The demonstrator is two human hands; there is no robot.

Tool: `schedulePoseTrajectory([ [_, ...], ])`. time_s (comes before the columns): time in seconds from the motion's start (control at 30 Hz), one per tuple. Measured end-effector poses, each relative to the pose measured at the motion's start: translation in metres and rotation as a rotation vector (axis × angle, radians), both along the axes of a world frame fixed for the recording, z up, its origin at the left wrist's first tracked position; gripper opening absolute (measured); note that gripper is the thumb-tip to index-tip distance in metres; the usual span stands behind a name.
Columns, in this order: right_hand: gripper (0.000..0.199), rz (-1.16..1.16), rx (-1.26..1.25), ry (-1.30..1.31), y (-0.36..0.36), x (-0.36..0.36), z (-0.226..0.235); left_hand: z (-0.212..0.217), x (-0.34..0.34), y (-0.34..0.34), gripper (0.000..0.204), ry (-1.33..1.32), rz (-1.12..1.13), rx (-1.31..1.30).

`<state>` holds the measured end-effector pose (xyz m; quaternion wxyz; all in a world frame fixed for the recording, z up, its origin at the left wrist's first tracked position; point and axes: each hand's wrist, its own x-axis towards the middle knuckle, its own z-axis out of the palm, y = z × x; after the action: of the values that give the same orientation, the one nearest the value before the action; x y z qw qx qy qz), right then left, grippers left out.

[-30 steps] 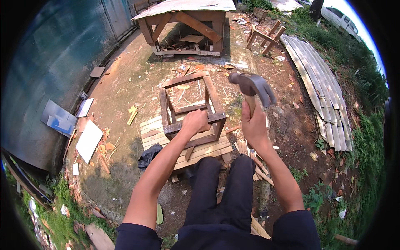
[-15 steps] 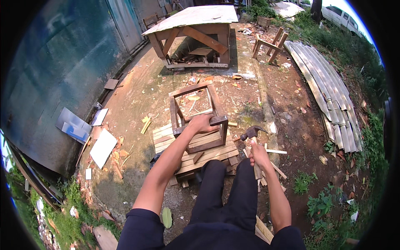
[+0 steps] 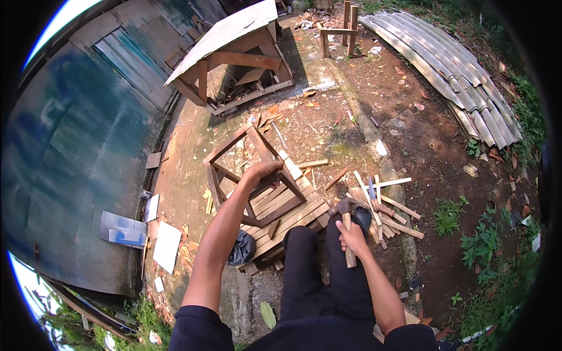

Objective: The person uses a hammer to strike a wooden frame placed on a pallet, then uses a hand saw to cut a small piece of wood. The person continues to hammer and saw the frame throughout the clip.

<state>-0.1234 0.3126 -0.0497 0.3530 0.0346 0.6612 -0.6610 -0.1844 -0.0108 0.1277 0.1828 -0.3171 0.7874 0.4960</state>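
Observation:
A dark brown wooden stool frame (image 3: 226, 144) stands tilted in view on a low slatted wooden platform (image 3: 313, 206) in front of my knees. My left hand (image 3: 264, 171) is wrapped around the frame's near right top bar. Over my right thigh, my right hand (image 3: 353, 237) grips a claw hammer (image 3: 346, 217) by its wooden handle, its dark metal head pointing away from me and apart from the frame. A small loose wood block (image 3: 273, 229) lies on the slats beside the frame's lower bar.
Thin wood strips (image 3: 395, 211) lie heaped right of the platform, with a bladed tool (image 3: 372, 190) among them. A black bag (image 3: 242, 248) sits at its left. Beyond stand a large wooden table (image 3: 243, 60) and another wooden frame (image 3: 341, 31); corrugated sheets (image 3: 451, 70) lie at right.
The view has turned, so the surroundings appear rotated. The hammer has come lower and nearer, over my right thigh. My left hand still holds the frame, which now appears more turned.

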Motion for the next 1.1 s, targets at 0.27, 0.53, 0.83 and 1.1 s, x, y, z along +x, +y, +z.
schedulePoseTrajectory([
  [0.27,0.043,-0.057,-0.072,0.037,0.005,0.005,0.001,0.009,0.003,-0.005,0.039,0.180,0.157,-0.285],
  [0.53,0.045,-0.097,-0.023,0.121,0.003,0.009,0.004,0.076,0.032,-0.105,0.037,0.496,0.485,-0.038],
  [0.83,0.032,-0.041,-0.154,0.000,0.011,0.008,-0.005,0.072,0.123,-0.039,0.036,0.808,0.576,0.189],
  [1.1,0.030,-0.056,-0.216,-0.110,0.028,-0.003,-0.010,0.092,0.172,-0.011,0.036,0.759,0.494,0.115],
])
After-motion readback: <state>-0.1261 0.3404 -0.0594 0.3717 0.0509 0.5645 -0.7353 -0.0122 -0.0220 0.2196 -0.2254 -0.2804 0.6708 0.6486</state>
